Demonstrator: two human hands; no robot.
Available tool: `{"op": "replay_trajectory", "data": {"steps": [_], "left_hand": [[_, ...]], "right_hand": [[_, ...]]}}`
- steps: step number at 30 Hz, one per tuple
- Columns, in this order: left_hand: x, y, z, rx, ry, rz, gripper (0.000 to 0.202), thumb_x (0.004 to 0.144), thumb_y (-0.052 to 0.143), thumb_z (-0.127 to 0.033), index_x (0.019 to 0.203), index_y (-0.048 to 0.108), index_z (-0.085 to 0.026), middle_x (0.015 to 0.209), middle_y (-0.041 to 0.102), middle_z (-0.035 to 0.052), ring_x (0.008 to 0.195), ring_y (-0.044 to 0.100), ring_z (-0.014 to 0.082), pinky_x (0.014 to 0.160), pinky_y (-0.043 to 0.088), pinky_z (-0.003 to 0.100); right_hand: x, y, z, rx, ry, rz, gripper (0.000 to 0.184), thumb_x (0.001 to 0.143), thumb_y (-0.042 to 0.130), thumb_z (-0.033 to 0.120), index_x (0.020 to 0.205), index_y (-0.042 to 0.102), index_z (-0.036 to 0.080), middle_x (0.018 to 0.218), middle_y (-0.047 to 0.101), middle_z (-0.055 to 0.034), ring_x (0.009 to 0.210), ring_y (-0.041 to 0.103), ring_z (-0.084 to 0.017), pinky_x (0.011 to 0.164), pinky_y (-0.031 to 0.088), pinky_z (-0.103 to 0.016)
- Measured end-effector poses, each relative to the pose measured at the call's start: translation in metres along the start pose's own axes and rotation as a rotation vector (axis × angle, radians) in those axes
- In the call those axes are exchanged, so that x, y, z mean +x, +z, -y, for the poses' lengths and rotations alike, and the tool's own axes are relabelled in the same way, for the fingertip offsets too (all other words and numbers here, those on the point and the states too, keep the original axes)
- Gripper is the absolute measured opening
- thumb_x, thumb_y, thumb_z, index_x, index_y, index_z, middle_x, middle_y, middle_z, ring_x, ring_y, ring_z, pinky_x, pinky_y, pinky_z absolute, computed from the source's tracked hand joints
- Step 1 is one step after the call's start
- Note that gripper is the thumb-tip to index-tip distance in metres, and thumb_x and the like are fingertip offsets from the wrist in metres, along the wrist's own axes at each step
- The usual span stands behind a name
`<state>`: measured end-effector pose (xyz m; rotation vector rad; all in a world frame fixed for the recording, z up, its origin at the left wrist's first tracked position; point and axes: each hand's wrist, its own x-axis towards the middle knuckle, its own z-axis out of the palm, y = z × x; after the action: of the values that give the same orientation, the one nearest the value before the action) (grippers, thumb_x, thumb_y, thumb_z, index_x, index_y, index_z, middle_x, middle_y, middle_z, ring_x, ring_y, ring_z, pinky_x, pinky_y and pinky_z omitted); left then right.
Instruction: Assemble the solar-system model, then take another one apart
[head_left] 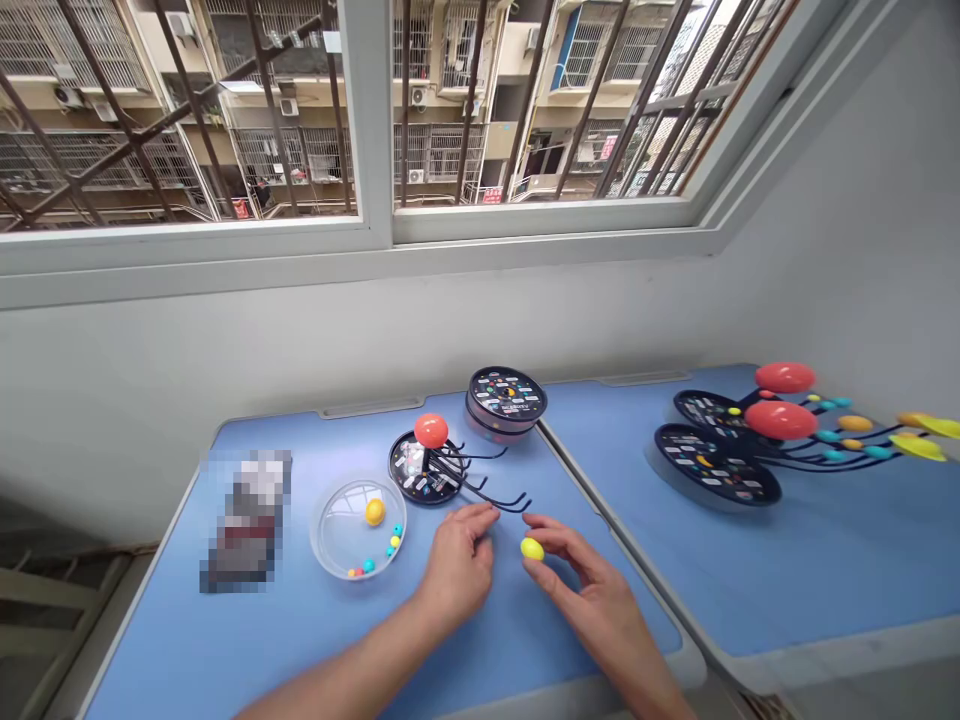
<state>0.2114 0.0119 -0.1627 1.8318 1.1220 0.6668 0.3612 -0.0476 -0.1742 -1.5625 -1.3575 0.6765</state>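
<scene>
My right hand [592, 600] pinches a small yellow ball [532, 549] between thumb and fingers, just above the blue table. Across from it, my left hand [459, 560] is closed with its fingers curled, its fingertips beside the thin black arms [491, 500] of a planet model. Whether those fingers grip anything is hidden. The model has a round black printed base [409, 470] and a red ball [431, 431] on top. Its bent arm tips carry no balls. Left of my hand lies a clear round dish [330, 560] holding an orange ball [375, 512] and several small coloured beads [396, 542].
Stacked round black printed cases [506, 398] stand at the back of the table [262, 660]. On the adjoining right table [840, 560] sit two assembled planet models [716, 465] with coloured balls. A blurred-out packet [247, 520] lies at left. A wall and barred window are behind.
</scene>
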Motion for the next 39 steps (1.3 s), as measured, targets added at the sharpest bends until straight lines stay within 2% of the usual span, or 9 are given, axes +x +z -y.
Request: {"op": "replay_trajectory", "data": {"steps": [5, 9, 14, 18, 22, 26, 30, 33, 39], "left_hand": [[0.002, 0.001, -0.003, 0.069, 0.069, -0.051, 0.049, 0.071, 0.042, 0.000, 0.115, 0.060, -0.009, 0.117, 0.060, 0.0135, 0.109, 0.052, 0.0237, 0.100, 0.038, 0.041], [0.002, 0.003, -0.003, 0.075, 0.117, -0.107, 0.045, 0.074, 0.040, -0.001, 0.113, 0.062, -0.011, 0.106, 0.063, 0.0116, 0.099, 0.056, 0.0218, 0.093, 0.044, 0.037], [-0.001, 0.003, -0.006, 0.016, 0.148, -0.085, 0.046, 0.075, 0.039, -0.001, 0.116, 0.059, -0.008, 0.119, 0.059, 0.0132, 0.110, 0.052, 0.0224, 0.099, 0.039, 0.037], [-0.002, 0.000, -0.007, -0.082, 0.116, -0.048, 0.036, 0.078, 0.045, -0.008, 0.108, 0.064, -0.007, 0.105, 0.066, 0.0135, 0.096, 0.059, 0.0217, 0.086, 0.047, 0.033], [-0.003, -0.002, -0.001, -0.137, 0.064, -0.022, 0.031, 0.077, 0.050, -0.014, 0.103, 0.067, -0.013, 0.087, 0.068, 0.0083, 0.071, 0.059, 0.0175, 0.067, 0.049, 0.029], [-0.005, 0.000, 0.004, -0.219, 0.095, -0.038, 0.025, 0.078, 0.054, -0.018, 0.098, 0.070, -0.018, 0.081, 0.065, 0.0056, 0.070, 0.057, 0.0150, 0.066, 0.047, 0.025], [-0.008, 0.002, 0.003, -0.275, 0.137, -0.053, 0.021, 0.079, 0.055, -0.018, 0.090, 0.072, -0.018, 0.080, 0.066, 0.0059, 0.076, 0.060, 0.0166, 0.071, 0.047, 0.026], [-0.008, 0.003, 0.001, -0.305, 0.142, -0.032, 0.021, 0.079, 0.053, -0.014, 0.087, 0.072, -0.017, 0.076, 0.067, 0.0045, 0.074, 0.060, 0.0159, 0.071, 0.046, 0.024], [-0.008, 0.005, 0.001, -0.260, 0.119, -0.004, 0.023, 0.080, 0.049, -0.012, 0.079, 0.072, -0.017, 0.062, 0.061, 0.0002, 0.059, 0.053, 0.0118, 0.060, 0.042, 0.020]], "right_hand": [[-0.003, -0.003, 0.001, 0.029, -0.012, 0.031, 0.022, 0.073, 0.061, 0.043, 0.082, 0.064, 0.022, 0.105, 0.065, -0.0104, 0.085, 0.063, -0.024, 0.078, 0.052, -0.036], [0.003, -0.004, -0.002, 0.003, -0.005, -0.058, 0.025, 0.073, 0.061, 0.046, 0.080, 0.063, 0.022, 0.124, 0.055, -0.0126, 0.094, 0.060, -0.026, 0.084, 0.048, -0.041], [0.005, -0.002, 0.007, 0.192, 0.039, 0.114, 0.025, 0.073, 0.064, 0.046, 0.082, 0.063, 0.023, 0.122, 0.058, -0.0122, 0.113, 0.052, -0.028, 0.095, 0.041, -0.039], [-0.001, -0.003, 0.021, 0.372, 0.104, 0.222, 0.026, 0.073, 0.067, 0.045, 0.084, 0.065, 0.022, 0.108, 0.065, -0.0114, 0.105, 0.057, -0.026, 0.091, 0.044, -0.036], [0.000, -0.010, 0.029, 0.453, 0.204, 0.181, 0.028, 0.073, 0.068, 0.044, 0.090, 0.067, 0.022, 0.093, 0.066, -0.0069, 0.090, 0.059, -0.021, 0.082, 0.047, -0.031], [0.007, -0.014, 0.034, 0.603, 0.311, 0.171, 0.032, 0.069, 0.071, 0.045, 0.089, 0.069, 0.021, 0.078, 0.062, -0.0033, 0.070, 0.054, -0.016, 0.068, 0.047, -0.028], [0.013, -0.012, 0.041, 0.713, 0.402, 0.222, 0.033, 0.066, 0.074, 0.044, 0.090, 0.068, 0.022, 0.077, 0.061, -0.0024, 0.069, 0.053, -0.015, 0.066, 0.047, -0.028], [0.016, -0.009, 0.042, 0.649, 0.391, 0.211, 0.031, 0.065, 0.074, 0.045, 0.085, 0.067, 0.021, 0.074, 0.059, -0.0018, 0.066, 0.053, -0.015, 0.062, 0.047, -0.027], [0.021, -0.005, 0.040, 0.344, 0.228, 0.141, 0.031, 0.065, 0.073, 0.045, 0.082, 0.067, 0.019, 0.070, 0.060, -0.0015, 0.061, 0.054, -0.014, 0.060, 0.049, -0.026]]}}
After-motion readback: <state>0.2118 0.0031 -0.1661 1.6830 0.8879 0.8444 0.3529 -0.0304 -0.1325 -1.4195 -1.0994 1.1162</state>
